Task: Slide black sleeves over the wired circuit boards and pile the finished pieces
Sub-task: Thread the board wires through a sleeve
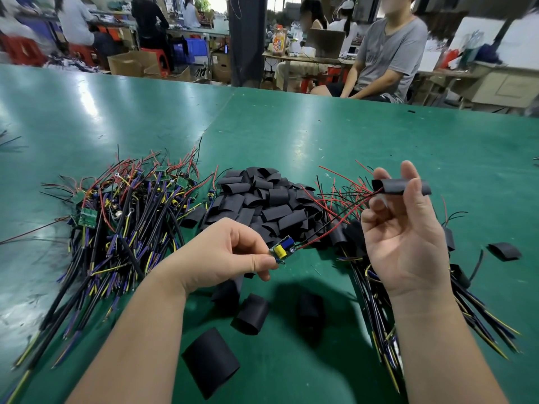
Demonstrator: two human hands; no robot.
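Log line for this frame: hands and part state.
left hand: pinches circuit board | right hand: holds black sleeve | leads: run from board to sleeve mouth | board: not yet sleeved

No writing is legible; print on the grey shirt (379, 56) and orange jar (278, 43) is blurred.

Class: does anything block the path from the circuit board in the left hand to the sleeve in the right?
Nothing visible: only red and black wires from the board span the gap to the sleeve.
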